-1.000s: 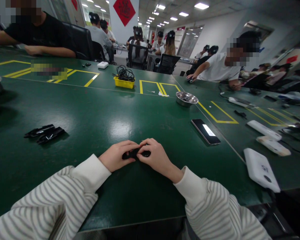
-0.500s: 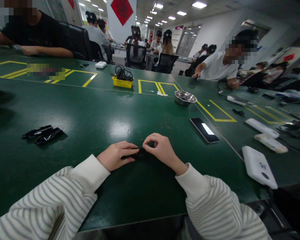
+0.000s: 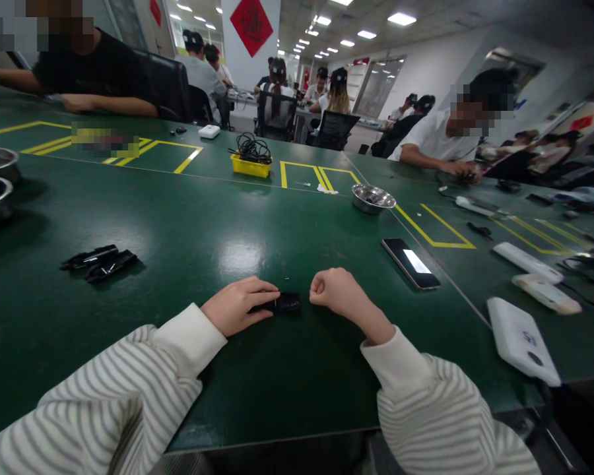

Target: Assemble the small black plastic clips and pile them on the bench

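Observation:
My left hand (image 3: 241, 306) grips a small, glossy black plastic part (image 3: 289, 302) against the table, with the thumb on the near side and fingers on the far side. The part's right end sticks out past the fingertips; its left end is hidden by the hand. Just to the right, apart from the part, my right hand (image 3: 340, 293) is closed with its fingers curled in; whatever they may hold is hidden. Beyond the part lies a tiny pale sliver (image 3: 286, 278). Off to the left, glossy black pieces (image 3: 109, 265) of similar look lie together.
A phone (image 3: 410, 264) lies right of my hands, with a white power bank (image 3: 522, 340) nearer the edge. Metal bowls (image 3: 373, 199) stand ahead and at far left. Further back is a yellow bin (image 3: 250, 165) of black cables. Co-workers sit across the green table (image 3: 188, 218).
My right hand has drawn away to the right from the black part and its fingers have curled in. More of the part now shows. My left hand stays on it; the view has shifted slightly.

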Demonstrator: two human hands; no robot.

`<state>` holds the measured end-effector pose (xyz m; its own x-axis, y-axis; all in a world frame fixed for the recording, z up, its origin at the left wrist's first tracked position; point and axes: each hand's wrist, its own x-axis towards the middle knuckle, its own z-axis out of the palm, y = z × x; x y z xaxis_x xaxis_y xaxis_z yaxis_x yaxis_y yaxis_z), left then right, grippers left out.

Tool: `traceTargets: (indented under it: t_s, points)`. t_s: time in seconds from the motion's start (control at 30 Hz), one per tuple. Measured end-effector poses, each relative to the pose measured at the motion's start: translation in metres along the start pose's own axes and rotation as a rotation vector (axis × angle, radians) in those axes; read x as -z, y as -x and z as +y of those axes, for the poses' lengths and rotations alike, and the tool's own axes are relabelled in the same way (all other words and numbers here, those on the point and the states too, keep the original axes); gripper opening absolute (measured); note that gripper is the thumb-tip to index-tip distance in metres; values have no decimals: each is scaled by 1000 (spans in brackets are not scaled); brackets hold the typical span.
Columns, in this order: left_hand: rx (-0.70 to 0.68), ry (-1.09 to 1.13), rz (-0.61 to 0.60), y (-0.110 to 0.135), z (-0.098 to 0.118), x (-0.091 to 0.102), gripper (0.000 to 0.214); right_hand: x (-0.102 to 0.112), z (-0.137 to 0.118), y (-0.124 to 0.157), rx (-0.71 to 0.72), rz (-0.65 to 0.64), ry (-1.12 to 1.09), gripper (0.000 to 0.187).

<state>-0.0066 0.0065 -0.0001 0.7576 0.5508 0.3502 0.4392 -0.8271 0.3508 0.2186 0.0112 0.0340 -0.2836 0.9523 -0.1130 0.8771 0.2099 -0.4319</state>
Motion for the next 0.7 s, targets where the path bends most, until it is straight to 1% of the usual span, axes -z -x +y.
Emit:
traceTargets:
  t_s: [0.07, 0.1, 0.17, 0.27, 0.37, 0.5, 0.7]
  points:
    - [8, -7, 8, 0, -1, 0, 28, 1, 2, 4, -2, 7, 4, 5]
    - [10, -8, 10, 0, -1, 0, 28, 0, 2, 6, 28, 29, -11, 4]
    - [10, -9, 9, 1, -1, 0, 28, -3, -2, 9, 126, 86, -77, 2]
    - [-2, -9, -1, 1, -1, 0, 28, -11, -13, 12, 273, 184, -176, 4]
    - [-14, -25, -12, 1, 0, 0, 27, -21, -22, 12, 363, 210, -232, 4]
    - [-12, -54, -24, 1, 2, 1, 27, -29, -23, 11, 387, 153, -319, 6]
    - [-5, -65, -29, 1, 1, 1, 27, -29, -22, 11, 383, 161, -328, 6]
